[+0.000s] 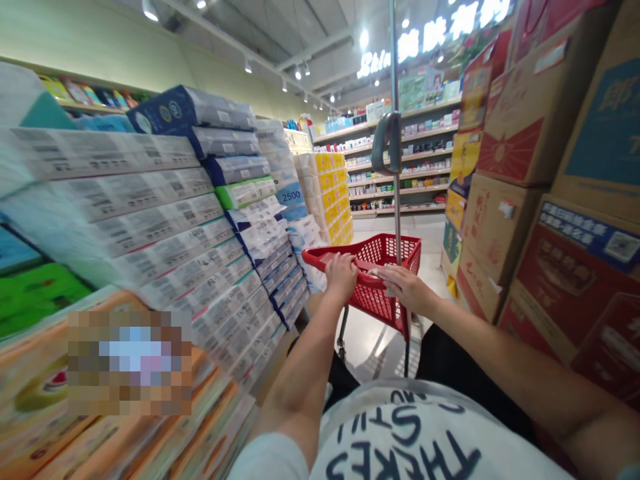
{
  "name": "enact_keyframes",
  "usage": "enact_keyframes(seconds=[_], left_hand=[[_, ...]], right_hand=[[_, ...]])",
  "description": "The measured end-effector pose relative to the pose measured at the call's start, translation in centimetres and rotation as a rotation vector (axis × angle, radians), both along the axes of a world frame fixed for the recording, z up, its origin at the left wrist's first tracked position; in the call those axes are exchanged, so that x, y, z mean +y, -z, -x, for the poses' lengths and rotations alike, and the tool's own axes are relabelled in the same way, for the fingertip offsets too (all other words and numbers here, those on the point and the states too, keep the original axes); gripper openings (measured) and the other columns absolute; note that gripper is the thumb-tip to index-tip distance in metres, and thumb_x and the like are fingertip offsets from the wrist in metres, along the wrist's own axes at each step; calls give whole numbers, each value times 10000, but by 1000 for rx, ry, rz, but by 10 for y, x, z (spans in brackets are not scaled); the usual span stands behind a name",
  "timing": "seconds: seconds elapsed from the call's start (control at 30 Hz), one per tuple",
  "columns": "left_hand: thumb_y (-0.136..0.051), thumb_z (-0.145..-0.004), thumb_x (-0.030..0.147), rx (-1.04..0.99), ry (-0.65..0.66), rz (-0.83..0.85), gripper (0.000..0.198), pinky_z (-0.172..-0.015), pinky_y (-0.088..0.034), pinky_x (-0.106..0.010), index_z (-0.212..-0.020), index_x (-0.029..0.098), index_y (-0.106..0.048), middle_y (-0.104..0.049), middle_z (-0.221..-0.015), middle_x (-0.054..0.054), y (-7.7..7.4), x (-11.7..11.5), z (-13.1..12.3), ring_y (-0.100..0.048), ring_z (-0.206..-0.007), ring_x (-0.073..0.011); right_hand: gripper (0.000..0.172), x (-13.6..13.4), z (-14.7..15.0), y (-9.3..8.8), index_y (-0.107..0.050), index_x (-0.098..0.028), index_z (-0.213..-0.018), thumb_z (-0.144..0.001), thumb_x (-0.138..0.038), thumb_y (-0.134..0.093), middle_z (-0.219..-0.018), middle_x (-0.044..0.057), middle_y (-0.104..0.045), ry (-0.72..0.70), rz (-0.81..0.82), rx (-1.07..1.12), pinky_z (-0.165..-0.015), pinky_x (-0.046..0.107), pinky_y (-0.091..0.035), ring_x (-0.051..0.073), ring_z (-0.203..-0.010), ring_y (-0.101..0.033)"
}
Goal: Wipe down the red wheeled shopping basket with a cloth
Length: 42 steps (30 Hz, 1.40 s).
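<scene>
A red plastic shopping cart (383, 307) with lattice walls stands right in front of me in the aisle. My left hand (341, 277) is closed over the left part of its red handle, knuckles up. On the right part of the handle, my right hand (404, 288) rests with its fingers pointing left, bent over the bar; its palm side is hidden. A tall metal pole (397, 217) rises from the cart just beyond my right hand, with a grey loop grip (387, 143) high up on it.
To the left, wrapped tissue packs (150, 193) are piled high, with orange packs (220, 407) nearer and yellow packs (333, 193) farther off. Stacked cardboard cartons (510, 227) line the right side. Product shelves (425, 157) cross the far end beyond the pale floor (430, 267).
</scene>
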State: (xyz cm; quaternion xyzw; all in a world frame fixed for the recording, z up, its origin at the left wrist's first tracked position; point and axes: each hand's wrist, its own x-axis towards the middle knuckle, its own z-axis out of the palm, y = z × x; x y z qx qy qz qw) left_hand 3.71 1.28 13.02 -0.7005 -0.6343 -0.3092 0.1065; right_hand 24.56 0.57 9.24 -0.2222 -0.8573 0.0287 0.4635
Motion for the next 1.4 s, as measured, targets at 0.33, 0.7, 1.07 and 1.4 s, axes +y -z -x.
enact_keyframes(seconds=[0.33,0.7,1.07,1.4], left_hand=[[-240,-976,230,52,168,-38,374,-1095,-240,-506,-1049,238,-607,-680,-1080,-34,8,-35,-37,-554,-1084,-203],[-279,-962,208,-18,190,-113,399,-1071,-333,-442,-1082,177,-659,-639,-1220,-79,17,-13,31,-525,-1174,-204],[-343,-946,199,-88,75,-73,341,-1105,-259,-548,-1006,177,-678,-666,-1164,-75,28,-13,15,-449,-1230,-270],[-346,-924,226,-120,164,28,446,-1113,-264,-477,-1323,170,-538,-561,-1347,-90,19,3,41,-415,-1302,-245]], right_hand=[[595,-7,36,10,-528,-170,-1316,-746,-23,-446,-1311,143,-560,42,30,-5,-1066,496,-398,251,-1272,-465],[529,9,55,0,-529,-158,-1309,-786,-74,-519,-1277,136,-596,1,-21,-171,-1008,444,-435,244,-1187,-541],[506,-5,63,6,-541,-179,-1288,-830,-20,-394,-1278,118,-593,-18,-92,-23,-1010,410,-476,201,-1209,-536],[528,2,74,3,-552,-166,-1282,-787,-20,-436,-1294,119,-585,81,41,-126,-1014,368,-467,208,-1213,-541]])
